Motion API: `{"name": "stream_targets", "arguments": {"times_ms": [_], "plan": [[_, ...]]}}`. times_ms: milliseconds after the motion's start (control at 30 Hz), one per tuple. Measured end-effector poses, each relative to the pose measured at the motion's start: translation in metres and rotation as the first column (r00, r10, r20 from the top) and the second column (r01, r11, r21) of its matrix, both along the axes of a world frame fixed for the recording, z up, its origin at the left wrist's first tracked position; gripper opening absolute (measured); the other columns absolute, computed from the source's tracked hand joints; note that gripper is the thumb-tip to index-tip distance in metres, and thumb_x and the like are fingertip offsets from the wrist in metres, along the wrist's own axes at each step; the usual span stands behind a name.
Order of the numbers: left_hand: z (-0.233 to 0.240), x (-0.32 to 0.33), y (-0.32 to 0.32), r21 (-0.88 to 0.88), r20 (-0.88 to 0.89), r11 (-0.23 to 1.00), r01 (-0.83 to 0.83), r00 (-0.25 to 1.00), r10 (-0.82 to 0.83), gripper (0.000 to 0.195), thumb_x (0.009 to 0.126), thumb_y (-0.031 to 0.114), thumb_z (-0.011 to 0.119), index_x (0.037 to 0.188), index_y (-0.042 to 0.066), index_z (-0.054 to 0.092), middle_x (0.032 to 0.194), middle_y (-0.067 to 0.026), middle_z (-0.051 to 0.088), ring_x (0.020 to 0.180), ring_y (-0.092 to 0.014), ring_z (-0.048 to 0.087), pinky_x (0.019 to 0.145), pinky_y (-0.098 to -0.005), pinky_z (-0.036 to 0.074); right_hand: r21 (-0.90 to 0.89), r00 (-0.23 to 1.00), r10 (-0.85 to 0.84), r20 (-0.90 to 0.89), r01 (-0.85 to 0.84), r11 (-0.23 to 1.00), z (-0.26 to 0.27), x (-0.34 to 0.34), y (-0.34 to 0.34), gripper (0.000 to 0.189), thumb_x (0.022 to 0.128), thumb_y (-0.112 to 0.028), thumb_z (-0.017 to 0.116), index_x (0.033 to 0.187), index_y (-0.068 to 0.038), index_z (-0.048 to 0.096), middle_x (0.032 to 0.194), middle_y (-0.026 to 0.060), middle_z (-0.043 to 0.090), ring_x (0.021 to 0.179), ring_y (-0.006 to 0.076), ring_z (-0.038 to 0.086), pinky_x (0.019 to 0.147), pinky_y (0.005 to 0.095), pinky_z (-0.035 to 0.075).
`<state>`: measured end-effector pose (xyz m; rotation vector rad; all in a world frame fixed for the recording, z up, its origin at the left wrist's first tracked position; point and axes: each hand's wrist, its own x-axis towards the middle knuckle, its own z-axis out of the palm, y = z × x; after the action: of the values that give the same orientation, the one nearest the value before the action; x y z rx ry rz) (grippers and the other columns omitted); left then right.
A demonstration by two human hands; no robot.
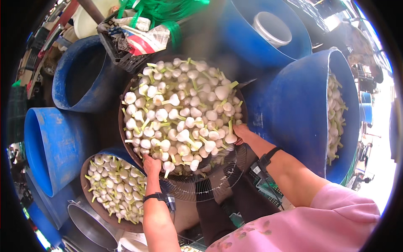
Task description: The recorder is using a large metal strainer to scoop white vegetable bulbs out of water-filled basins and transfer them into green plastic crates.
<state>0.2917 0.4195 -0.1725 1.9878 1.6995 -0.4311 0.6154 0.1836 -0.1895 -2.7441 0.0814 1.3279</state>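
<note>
A large round tub (122,116) before me is heaped with white garlic bulbs (161,115) that have short green stems. At its near left edge is my left hand (152,164), touching the rim or bulbs there. My right hand (241,133) lies at the near right side, beside a bulb with an upright stem; its fingers are partly hidden. Between the hands, a round wire guard (207,186) like a fan's juts from the near side of the tub. Whether either hand grips the rim or the wire cannot be told.
A second tub (85,192) of garlic stands at lower left, beside a metal pot (91,225). Blue barrels (63,141) stand at left. At right, a big blue barrel (292,107) holds garlic; another holds a white bucket (273,28). A black crate (126,61) with sacks is behind.
</note>
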Motion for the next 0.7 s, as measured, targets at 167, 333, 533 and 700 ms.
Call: {"name": "stream_targets", "arguments": {"times_ms": [167, 333, 533, 700], "plan": [[-0.034, -0.019, 0.009, -0.035, 0.071, 0.999, 0.021, 0.997, -0.018, 0.035, 0.072, 0.009, 0.048, 0.104, -0.003, 0.057, 0.098, -0.0269, 0.060, 0.094, -0.043, 0.056, 0.083, -0.0465, 0.044, -0.132, 0.452, 0.881, -0.137, -0.890, 0.436, -0.045, 0.004, -0.015, 0.049, 0.086, -0.038, 0.050, 0.118, -0.001, 0.050, 0.098, 0.0178, 0.064, 0.085, 0.0287, 0.064, 0.070, 0.0369, 0.053], [-0.050, -0.013, 0.012, -0.143, 0.098, 0.907, -0.396, 0.906, 0.412, 0.025, 0.075, 0.013, 0.049, 0.088, -0.001, 0.065, 0.092, -0.0233, 0.063, 0.087, -0.039, 0.060, 0.073, -0.0432, 0.048, 0.095, 0.958, 0.200, 0.206, -0.223, 0.970, -0.058, -0.009, -0.028, 0.033, 0.087, -0.031, 0.048, 0.095, -0.003, 0.064, 0.091, 0.0192, 0.064, 0.085, 0.0337, 0.063, 0.072, 0.0406, 0.052], [0.007, -0.013, -0.016, 0.116, 0.250, 0.964, -0.239, 0.946, 0.204, 0.020, 0.068, 0.009, 0.051, 0.082, 0.003, 0.064, 0.078, -0.0201, 0.063, 0.074, -0.038, 0.060, 0.066, -0.0463, 0.046, 0.447, 0.962, -0.063, 0.267, -0.066, 0.892, 0.000, -0.026, -0.034, 0.026, 0.086, -0.025, 0.049, 0.085, -0.002, 0.061, 0.081, 0.0214, 0.062, 0.072, 0.0376, 0.061, 0.065, 0.0432, 0.049], [0.046, -0.023, -0.034, 0.222, 0.437, 0.921, -0.319, 0.878, 0.198, 0.021, 0.069, 0.003, 0.044, 0.081, 0.002, 0.061, 0.071, -0.0185, 0.061, 0.068, -0.035, 0.060, 0.063, -0.0444, 0.044, 0.497, 0.855, -0.026, 0.518, -0.276, 0.823, 0.042, -0.040, -0.045, 0.021, 0.087, -0.018, 0.049, 0.078, 0.000, 0.055, 0.070, 0.0183, 0.059, 0.065, 0.0353, 0.058, 0.059, 0.0427, 0.043]]}}
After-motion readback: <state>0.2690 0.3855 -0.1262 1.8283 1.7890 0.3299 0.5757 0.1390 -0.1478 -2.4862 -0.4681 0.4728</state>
